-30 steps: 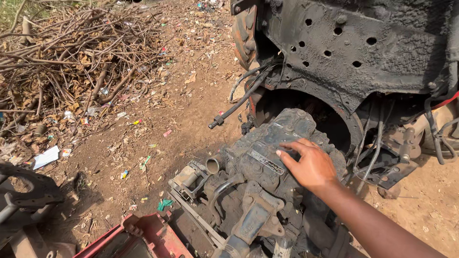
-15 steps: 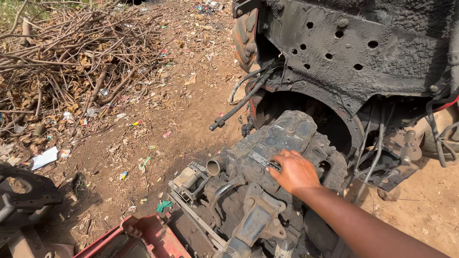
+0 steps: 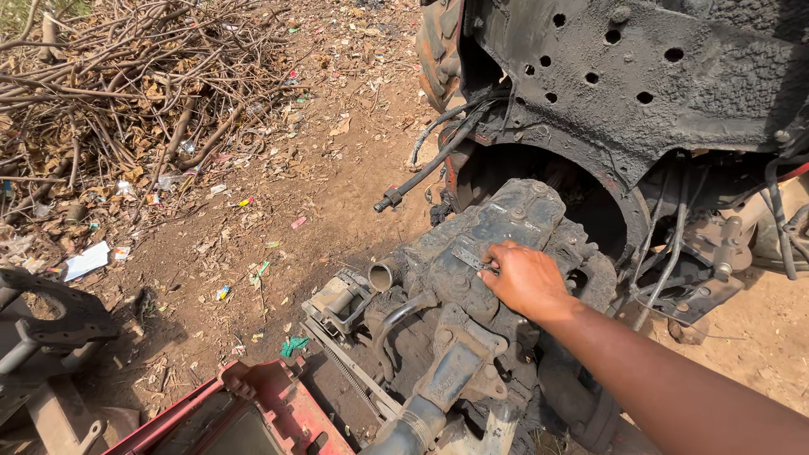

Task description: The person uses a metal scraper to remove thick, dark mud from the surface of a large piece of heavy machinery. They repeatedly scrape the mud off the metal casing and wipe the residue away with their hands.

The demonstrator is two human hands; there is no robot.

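Since a second ago, the right hand (image 3: pixel 527 278) has slid from about 3 o'clock on the greasy machine housing (image 3: pixel 472 278) toward its middle, and it now lies palm-down on the flat top cover, fingers curled and together, their tips touching a small pale metal plate (image 3: pixel 466 253) fixed to the cover. The hand presses or rests there; it is not clamped around anything. No left hand shows, so its state cannot be told. From the hand, the housing stretches along a line from 7 o'clock to 1 o'clock: its lower end, with a thick hose fitting (image 3: pixel 413 430) and a short open pipe stub (image 3: pixel 383 274), points toward the wearer, and its far end sits just before the round opening in the dark, hole-studded vehicle frame (image 3: pixel 640 76). The forearm comes in from 4 o'clock, crossing the long axis at an angle, so the plate lies at the hand's 10 o'clock. A loose black hose (image 3: pixel 430 164) hangs off the frame at 11 o'clock from the hand, well apart from it. At 7 o'clock, near the lower edge, lies a red metal part (image 3: pixel 253 404); a brush pile (image 3: pixel 126 93) fills the upper left on the bare dirt.
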